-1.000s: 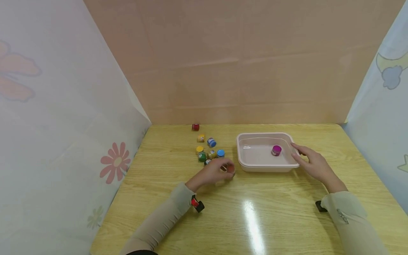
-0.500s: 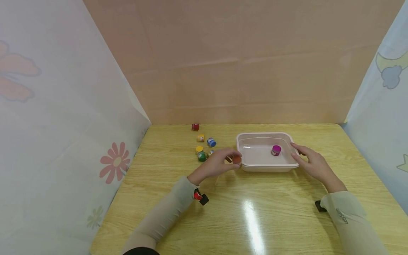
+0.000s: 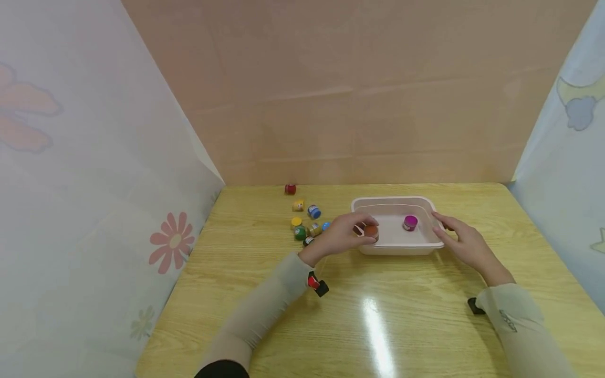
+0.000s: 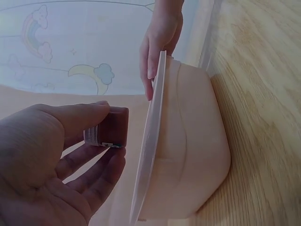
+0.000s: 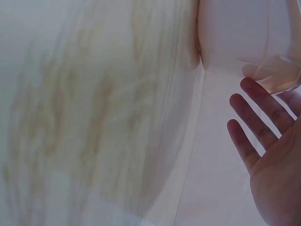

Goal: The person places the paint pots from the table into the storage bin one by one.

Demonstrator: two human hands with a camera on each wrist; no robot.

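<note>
My left hand (image 3: 347, 231) pinches a small paint jar with a brown-orange lid (image 3: 371, 233) between thumb and fingers. It hovers above the left part of a pale pink plastic tub (image 3: 392, 251); in the left wrist view the jar (image 4: 114, 128) is clear of the tub's rim (image 4: 149, 136). Inside the tub lies a purple-lidded jar (image 3: 410, 223), towards the right. My right hand (image 3: 465, 244) rests against the tub's right rim. Straight, spread fingers (image 5: 256, 99) show in the right wrist view, touching the tub's side; the thumb is hidden there.
Several paint jars lie left of the tub, among them a green one (image 3: 300, 233), a yellow-lidded one (image 3: 296, 222), a blue one (image 3: 314, 211) and an orange-yellow one (image 3: 298, 205). A red jar (image 3: 290, 189) is at the table's (image 3: 236, 262) back edge, by the brown backdrop (image 3: 302, 131).
My left hand has carried the brown-orange-lidded jar rightward from beside the other jars, past the tub's left rim, to above its inside. My right hand has stayed at the right rim.
</note>
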